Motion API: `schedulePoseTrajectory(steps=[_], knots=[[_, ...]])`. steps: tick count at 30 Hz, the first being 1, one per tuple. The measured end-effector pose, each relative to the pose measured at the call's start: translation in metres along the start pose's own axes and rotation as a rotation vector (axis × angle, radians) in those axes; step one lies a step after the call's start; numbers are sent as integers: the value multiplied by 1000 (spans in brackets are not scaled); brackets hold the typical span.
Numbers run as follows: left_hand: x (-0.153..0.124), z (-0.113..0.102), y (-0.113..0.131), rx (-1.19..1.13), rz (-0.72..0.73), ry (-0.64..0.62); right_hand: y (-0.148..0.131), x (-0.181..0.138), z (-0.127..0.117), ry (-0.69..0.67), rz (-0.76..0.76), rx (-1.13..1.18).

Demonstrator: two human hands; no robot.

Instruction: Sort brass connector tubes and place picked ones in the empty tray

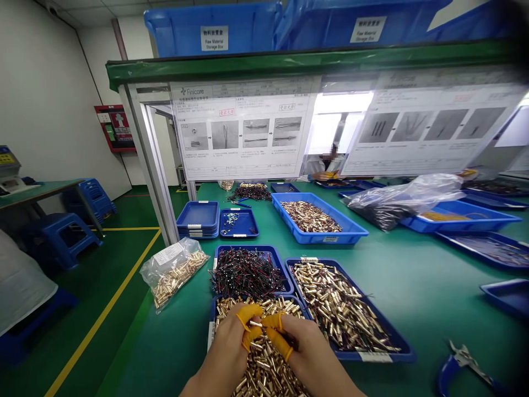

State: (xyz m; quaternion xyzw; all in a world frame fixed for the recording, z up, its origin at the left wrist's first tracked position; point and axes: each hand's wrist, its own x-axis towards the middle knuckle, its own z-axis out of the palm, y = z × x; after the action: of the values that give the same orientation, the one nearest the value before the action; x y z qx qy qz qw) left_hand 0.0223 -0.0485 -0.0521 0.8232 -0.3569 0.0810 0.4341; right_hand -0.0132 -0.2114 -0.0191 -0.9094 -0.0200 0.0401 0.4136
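- the small brass piece (257,324) could slip, i judge: the orange caps on my fingertips (248,315) look smooth, and only the very tips pinch it.
- if it drops, it lands in the heap of like pieces in the nearest tray (212,317) right below, and i could hardly pick it out again (they all look alike).
- my wrists lie over that heap, so a careless nudge might push loose pieces over the low rim toward the near edge of the bench.
- grip: left hand (225,358) and right hand (312,358) are both narrow, closed on the same piece from either side.
- where it is: held just above the nearest tray, at the near edge of the bench, in front of the tray of red and black wires (243,249).
- how it looks: short, thin, shiny metal, lying roughly level between the tips; too small to tell whether a wire sits in it.
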Motion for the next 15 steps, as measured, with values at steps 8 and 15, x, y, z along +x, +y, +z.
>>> schedulePoseTrajectory(steps=[8,15], knots=[[0,9,1,-192,-205,-93,11,5,3,-35,-1,169],[1,6,10,-97,-351,-159,-8,4,-12,-102,-12,304]])
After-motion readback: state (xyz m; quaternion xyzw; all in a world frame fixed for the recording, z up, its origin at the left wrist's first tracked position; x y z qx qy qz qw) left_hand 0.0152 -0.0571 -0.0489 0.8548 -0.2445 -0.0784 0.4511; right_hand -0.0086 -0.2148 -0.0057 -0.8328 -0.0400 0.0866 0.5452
